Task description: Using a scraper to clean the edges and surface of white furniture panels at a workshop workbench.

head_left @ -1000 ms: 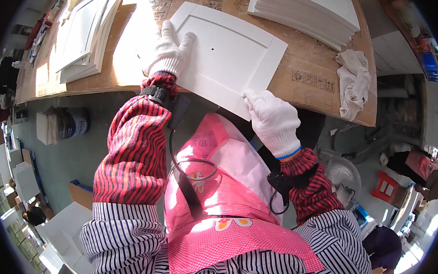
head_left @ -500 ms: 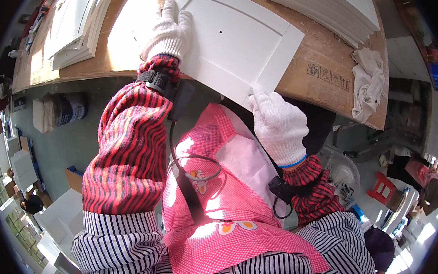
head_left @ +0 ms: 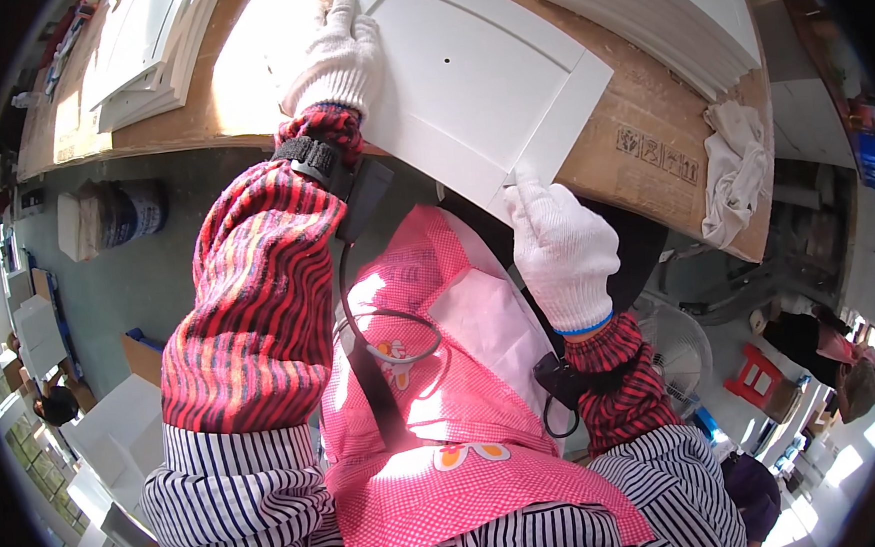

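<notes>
White gloves are worn on both hands. The white panel (head_left: pixel 476 81) is held on the counter (head_left: pixel 640 141): left hand (head_left: pixel 336 59) laid flat, fingers together; right hand (head_left: pixel 561 251) clamped on its near corner.

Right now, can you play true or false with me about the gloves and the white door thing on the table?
1. Both hands wear white knit gloves. True: the left hand and the right hand are both gloved.
2. The white cabinet door panel lies on a glass table. False: it lies on a cardboard-covered workbench.
3. The right hand holds the panel's near corner. True.
4. A crumpled white rag lies on the bench to the right. True.
5. The stack of white panels is red. False: it is white.
6. The left hand holds a hammer. False: it rests flat on the panel.
</notes>
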Available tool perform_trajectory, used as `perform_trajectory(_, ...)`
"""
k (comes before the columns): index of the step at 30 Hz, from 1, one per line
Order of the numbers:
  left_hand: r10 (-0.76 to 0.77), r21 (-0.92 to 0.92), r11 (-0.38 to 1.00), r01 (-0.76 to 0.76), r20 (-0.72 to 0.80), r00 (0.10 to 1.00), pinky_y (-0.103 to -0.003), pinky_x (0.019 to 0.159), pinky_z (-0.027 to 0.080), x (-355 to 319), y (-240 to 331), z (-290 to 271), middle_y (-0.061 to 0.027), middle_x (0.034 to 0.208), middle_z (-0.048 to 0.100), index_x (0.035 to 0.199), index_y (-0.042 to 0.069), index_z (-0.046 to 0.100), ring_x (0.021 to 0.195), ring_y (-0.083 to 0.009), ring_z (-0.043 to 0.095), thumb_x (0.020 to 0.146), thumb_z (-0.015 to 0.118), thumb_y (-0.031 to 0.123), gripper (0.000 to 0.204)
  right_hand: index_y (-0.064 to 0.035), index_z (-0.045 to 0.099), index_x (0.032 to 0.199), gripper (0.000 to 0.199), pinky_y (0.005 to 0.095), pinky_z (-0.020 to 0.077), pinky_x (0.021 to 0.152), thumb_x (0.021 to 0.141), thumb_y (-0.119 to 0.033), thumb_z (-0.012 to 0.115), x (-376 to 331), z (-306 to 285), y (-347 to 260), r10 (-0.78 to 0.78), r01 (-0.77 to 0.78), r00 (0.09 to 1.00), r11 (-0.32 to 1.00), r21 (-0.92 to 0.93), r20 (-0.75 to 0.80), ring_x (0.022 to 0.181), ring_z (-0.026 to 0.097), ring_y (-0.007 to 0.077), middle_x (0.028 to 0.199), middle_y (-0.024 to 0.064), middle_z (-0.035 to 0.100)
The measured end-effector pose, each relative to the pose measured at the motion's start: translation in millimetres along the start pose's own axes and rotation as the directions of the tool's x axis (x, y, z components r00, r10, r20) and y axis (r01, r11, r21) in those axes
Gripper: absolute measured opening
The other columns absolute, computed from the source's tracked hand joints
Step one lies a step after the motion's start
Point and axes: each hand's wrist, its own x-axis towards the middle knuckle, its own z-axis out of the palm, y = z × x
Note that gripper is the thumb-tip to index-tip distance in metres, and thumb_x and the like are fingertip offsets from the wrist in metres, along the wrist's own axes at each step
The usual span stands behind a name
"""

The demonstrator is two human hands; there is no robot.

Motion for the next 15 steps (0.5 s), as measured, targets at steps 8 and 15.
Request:
perform_trajectory(8,0.033,-0.026,0.999,-0.033,-0.007,0.999,-0.046,0.116,0.046,2,-7,4,-0.0181,0.160,0.052,0.153,0.019,0.056,0.140,-0.0411,0.055,0.107,0.050,0.039,0.051,-0.0096,0.076,0.125,0.032,0.0361,0.0575,0.062,0.092,-0.014,0.077,0,6,-2,0.025,-0.022,0.997,0.999,0.033,-0.077,0.070,0.073,0.0268,0.085,0.0087,0.073)
perform_trajectory(15,0.003,0.030,1.000,-0.003,-0.008,1.000,-0.046,0.116,0.046,0,-4,-2,-0.0151,0.161,0.051,0.155,0.020,0.055,0.140,-0.0404,0.056,0.107,0.049,0.040,0.052,-0.0094,0.076,0.126,0.033,0.0365,0.0582,0.064,0.093,-0.016,0.077,1,5,-1,0.020,-0.017,0.999,0.997,0.072,-0.042,0.072,0.074,0.0264,0.089,0.0068,0.075)
